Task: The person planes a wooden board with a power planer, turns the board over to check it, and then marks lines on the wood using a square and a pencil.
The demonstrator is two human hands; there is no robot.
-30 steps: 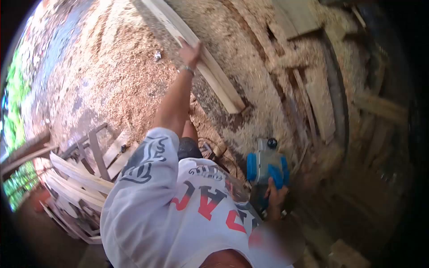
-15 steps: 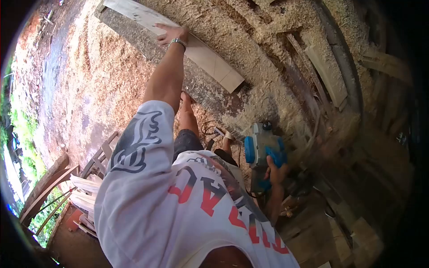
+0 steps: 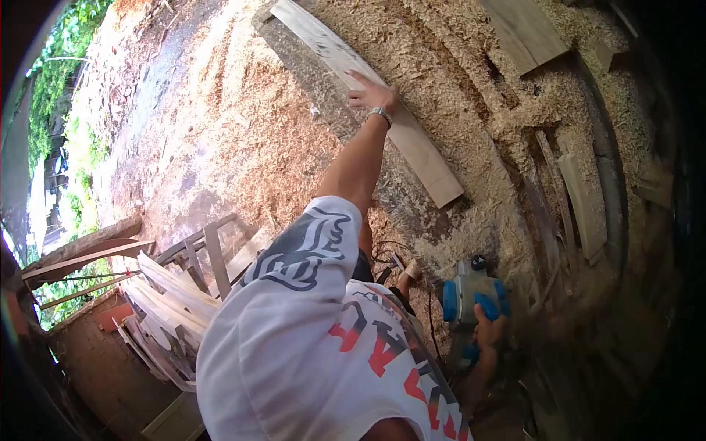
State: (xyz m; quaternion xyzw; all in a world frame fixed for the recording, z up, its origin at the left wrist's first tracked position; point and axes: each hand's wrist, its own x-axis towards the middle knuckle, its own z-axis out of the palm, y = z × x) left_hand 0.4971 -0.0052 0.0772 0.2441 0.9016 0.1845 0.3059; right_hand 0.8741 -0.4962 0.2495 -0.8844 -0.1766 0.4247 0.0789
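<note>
- The right hand (image 3: 489, 334) is clamped around the handle of a blue planer (image 3: 471, 294), held low, just short of the near end of the plank (image 3: 419, 151).
- Curved slats (image 3: 169, 294) are stacked well to the left of the plank, beside the person's left shoulder.
- The plank lies flat and slanted on the worktop (image 3: 401, 195), near its front edge.
- The left hand (image 3: 373, 94), at the end of an outstretched arm, rests flat on the plank's middle with its fingers spread.
- Shavings (image 3: 456, 44) cover the worktop beyond the plank.
</note>
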